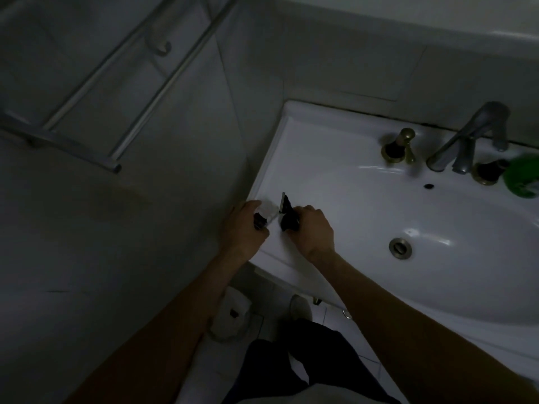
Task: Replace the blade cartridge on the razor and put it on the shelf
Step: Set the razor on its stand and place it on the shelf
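Observation:
Both hands work over the left rim of a white sink (291, 147) in dim light. My right hand (313, 230) is closed around a dark razor (287, 212), whose thin blade head sticks up towards the wall. My left hand (243, 228) grips a small clear cartridge holder (268, 211) with a dark piece at its lower end. The holder and the razor head are a short gap apart. My fingers hide most of the razor handle.
A metal rail shelf (116, 91) hangs on the left wall. At the back of the sink stand a grey tap (469, 141), two brass handles (399, 145) and a green object (523, 177). The drain (401, 247) lies right of my hands.

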`<move>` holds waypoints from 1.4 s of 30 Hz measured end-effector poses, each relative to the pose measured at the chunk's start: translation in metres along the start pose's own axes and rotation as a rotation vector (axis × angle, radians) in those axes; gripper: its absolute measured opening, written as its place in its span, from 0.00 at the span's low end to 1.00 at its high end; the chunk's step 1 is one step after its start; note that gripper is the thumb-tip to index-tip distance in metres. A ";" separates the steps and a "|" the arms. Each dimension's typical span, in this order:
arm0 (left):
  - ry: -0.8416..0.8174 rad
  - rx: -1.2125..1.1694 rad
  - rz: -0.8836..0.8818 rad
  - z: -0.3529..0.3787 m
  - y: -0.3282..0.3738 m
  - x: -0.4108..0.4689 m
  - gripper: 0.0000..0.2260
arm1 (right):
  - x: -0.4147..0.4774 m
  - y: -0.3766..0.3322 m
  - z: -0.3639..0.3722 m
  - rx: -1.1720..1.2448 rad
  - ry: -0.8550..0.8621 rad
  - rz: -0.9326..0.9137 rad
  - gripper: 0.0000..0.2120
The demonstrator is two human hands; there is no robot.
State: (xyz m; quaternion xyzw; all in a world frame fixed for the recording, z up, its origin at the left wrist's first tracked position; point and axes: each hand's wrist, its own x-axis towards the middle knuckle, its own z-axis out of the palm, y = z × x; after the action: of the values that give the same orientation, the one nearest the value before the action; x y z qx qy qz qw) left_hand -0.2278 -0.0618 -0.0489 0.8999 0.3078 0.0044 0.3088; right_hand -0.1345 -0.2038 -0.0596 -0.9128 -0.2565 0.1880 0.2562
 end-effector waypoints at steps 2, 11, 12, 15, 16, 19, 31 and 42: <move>0.027 -0.043 -0.004 -0.008 0.002 0.000 0.26 | -0.001 -0.001 -0.003 -0.011 0.004 -0.004 0.13; 0.191 -0.344 -0.037 -0.069 0.040 0.000 0.17 | 0.012 -0.044 -0.084 0.095 0.185 -0.109 0.15; 0.217 -0.385 -0.022 -0.079 0.050 0.003 0.15 | 0.016 -0.054 -0.102 0.103 0.220 -0.136 0.15; 0.283 -0.493 -0.005 -0.110 0.087 0.013 0.16 | 0.027 -0.086 -0.157 0.131 0.301 -0.217 0.13; 0.294 -0.531 -0.001 -0.120 0.101 0.016 0.16 | 0.030 -0.096 -0.174 0.147 0.314 -0.250 0.13; 0.327 -0.635 0.039 -0.154 0.139 0.024 0.13 | 0.036 -0.125 -0.223 0.154 0.346 -0.342 0.15; 0.454 -0.788 0.195 -0.256 0.214 0.044 0.14 | 0.049 -0.193 -0.332 0.108 0.409 -0.472 0.19; 0.595 -0.804 0.169 -0.297 0.226 0.052 0.20 | 0.072 -0.238 -0.366 0.122 0.426 -0.559 0.18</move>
State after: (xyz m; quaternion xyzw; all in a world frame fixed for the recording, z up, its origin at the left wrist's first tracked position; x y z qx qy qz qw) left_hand -0.1198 -0.0091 0.3080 0.6913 0.2826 0.4036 0.5285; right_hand 0.0085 -0.1236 0.3516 -0.8089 -0.4256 -0.0689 0.3997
